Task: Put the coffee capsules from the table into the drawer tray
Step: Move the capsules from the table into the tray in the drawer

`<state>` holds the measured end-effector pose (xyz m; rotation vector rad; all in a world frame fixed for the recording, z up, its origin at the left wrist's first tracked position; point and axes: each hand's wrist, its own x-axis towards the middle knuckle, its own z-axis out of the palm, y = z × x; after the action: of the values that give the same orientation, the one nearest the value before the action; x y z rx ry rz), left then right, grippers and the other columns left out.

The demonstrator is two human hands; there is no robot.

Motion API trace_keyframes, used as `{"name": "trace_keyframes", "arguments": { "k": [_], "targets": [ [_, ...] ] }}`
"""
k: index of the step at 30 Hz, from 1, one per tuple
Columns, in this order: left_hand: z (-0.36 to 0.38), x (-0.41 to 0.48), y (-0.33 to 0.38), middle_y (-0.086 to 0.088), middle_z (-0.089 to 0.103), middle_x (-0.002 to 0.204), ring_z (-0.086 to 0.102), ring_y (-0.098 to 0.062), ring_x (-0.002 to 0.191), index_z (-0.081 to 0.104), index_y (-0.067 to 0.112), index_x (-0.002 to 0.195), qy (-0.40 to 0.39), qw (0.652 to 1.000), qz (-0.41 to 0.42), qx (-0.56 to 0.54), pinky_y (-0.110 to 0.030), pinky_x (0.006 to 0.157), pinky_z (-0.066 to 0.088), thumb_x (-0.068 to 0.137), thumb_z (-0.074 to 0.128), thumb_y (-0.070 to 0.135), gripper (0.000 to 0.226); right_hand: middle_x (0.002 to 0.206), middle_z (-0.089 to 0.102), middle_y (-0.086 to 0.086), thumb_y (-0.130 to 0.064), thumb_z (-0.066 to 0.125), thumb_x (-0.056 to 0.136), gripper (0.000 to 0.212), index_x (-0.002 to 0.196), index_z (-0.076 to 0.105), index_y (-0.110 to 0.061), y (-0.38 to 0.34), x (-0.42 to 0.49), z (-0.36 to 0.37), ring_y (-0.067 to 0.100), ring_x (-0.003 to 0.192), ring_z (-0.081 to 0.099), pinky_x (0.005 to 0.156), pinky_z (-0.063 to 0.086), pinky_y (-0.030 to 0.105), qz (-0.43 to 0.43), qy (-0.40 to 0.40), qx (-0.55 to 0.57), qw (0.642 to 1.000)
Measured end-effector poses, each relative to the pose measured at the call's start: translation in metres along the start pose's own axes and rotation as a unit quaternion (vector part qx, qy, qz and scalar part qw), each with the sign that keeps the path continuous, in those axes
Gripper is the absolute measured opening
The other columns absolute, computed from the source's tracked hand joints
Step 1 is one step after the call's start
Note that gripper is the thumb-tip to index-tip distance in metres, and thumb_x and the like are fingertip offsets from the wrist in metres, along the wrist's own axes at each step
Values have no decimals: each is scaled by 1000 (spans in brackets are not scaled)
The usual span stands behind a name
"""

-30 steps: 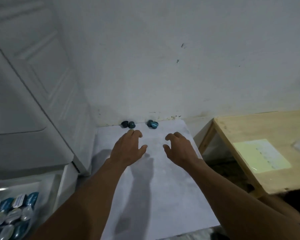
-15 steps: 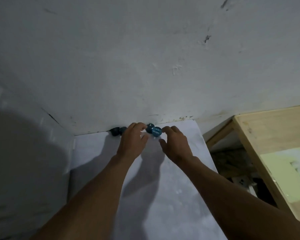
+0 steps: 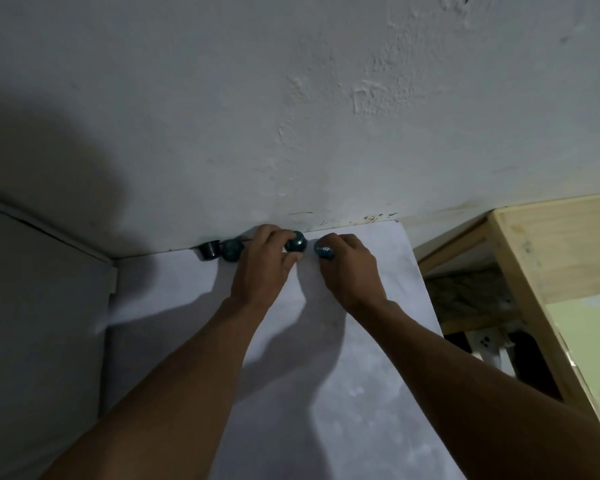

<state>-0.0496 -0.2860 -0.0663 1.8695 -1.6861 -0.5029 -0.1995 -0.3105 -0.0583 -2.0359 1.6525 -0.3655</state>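
Note:
Several teal coffee capsules lie at the far edge of the white table, against the wall. My left hand pinches one teal capsule between thumb and fingers. My right hand curls round another teal capsule just to its right. Two more lie to the left of my left hand: a teal capsule and a dark capsule on its side. The drawer tray is out of view.
A white cabinet side stands along the table's left edge. A wooden table with a pale green sheet stands to the right, with a dark gap between it and the white table.
Both hands have reached forward to the wall and closed on the two right-hand capsules. The view has tilted up and forward, so the drawer with capsules at lower left is gone.

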Motion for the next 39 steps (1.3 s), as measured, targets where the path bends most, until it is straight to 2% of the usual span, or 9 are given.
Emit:
{"name": "trace_keyframes", "arguments": {
  "k": [6, 10, 14, 19, 24, 29, 33, 36, 39],
  "targets": [
    [10, 4, 8, -6, 68, 89, 61, -24, 79, 64, 11, 89, 49, 998, -32, 27, -28, 65, 44, 79, 74, 19, 17, 106, 64, 9, -16, 57, 92, 16, 106, 64, -14, 7, -1, 0, 25, 93, 58, 79, 52, 33, -10, 15, 13, 1000],
    [9, 0, 12, -8, 67, 89, 63, -21, 75, 65, 10, 97, 54, 998, -37, -9, -23, 65, 46, 79, 74, 14, 21, 102, 65, 10, -17, 59, 91, 12, 102, 62, -13, 6, -3, -2, 27, 90, 58, 77, 53, 38, -9, 18, 26, 999],
    [1, -15, 11, -11, 59, 108, 63, -19, 81, 62, 11, 119, 40, 997, -41, -45, -22, 75, 50, 76, 72, 8, 44, 120, 62, 8, -22, 63, 89, 35, 123, 52, -17, 3, -12, -9, 26, 103, 60, 89, 51, 33, 23, -12, 61, 998],
    [-29, -40, 29, -2, 53, 98, 58, -14, 69, 64, 16, 101, 40, 990, -91, -98, -20, 69, 46, 70, 68, 4, 33, 120, 60, 7, -19, 71, 81, 47, 124, 54, -15, -7, -36, -26, 22, 102, 59, 91, 52, 31, -10, 14, 66, 998],
    [-59, -80, 52, -2, 59, 101, 61, -16, 83, 60, 29, 114, 43, 987, -84, -130, -29, 78, 52, 75, 65, 12, 42, 111, 61, 4, -17, 72, 78, 42, 118, 59, -15, -29, -75, -57, 17, 91, 60, 84, 56, 33, -64, 43, 97, 992],
    [-91, -131, 83, 4, 66, 86, 63, -14, 76, 53, 25, 94, 67, 986, -75, -135, -29, 71, 53, 74, 69, 15, 28, 114, 62, 4, -18, 72, 80, 43, 122, 61, -21, -44, -125, -93, 20, 90, 65, 88, 55, 31, -112, 36, 110, 987],
    [-106, -178, 100, 7, 66, 78, 64, -14, 68, 52, 21, 87, 84, 987, -57, -124, -38, 71, 56, 73, 71, 17, 24, 108, 62, 4, -18, 72, 78, 42, 119, 62, -21, -48, -170, -109, 21, 87, 64, 86, 53, 32, -139, 43, 96, 985],
    [-118, -218, 114, 8, 63, 86, 64, -12, 69, 53, 21, 92, 88, 991, -36, -99, -35, 72, 56, 75, 73, 18, 27, 108, 62, 3, -19, 70, 80, 40, 119, 62, -22, -50, -210, -115, 14, 84, 59, 86, 51, 27, -169, 33, 91, 981],
    [-129, -265, 123, 10, 61, 99, 61, -10, 65, 56, 28, 112, 97, 989, -36, -103, -26, 72, 53, 77, 70, 13, 40, 110, 64, 4, -19, 70, 82, 39, 120, 61, -21, -53, -253, -117, 16, 87, 60, 87, 50, 27, -197, 21, 87, 976]
  ]
}}
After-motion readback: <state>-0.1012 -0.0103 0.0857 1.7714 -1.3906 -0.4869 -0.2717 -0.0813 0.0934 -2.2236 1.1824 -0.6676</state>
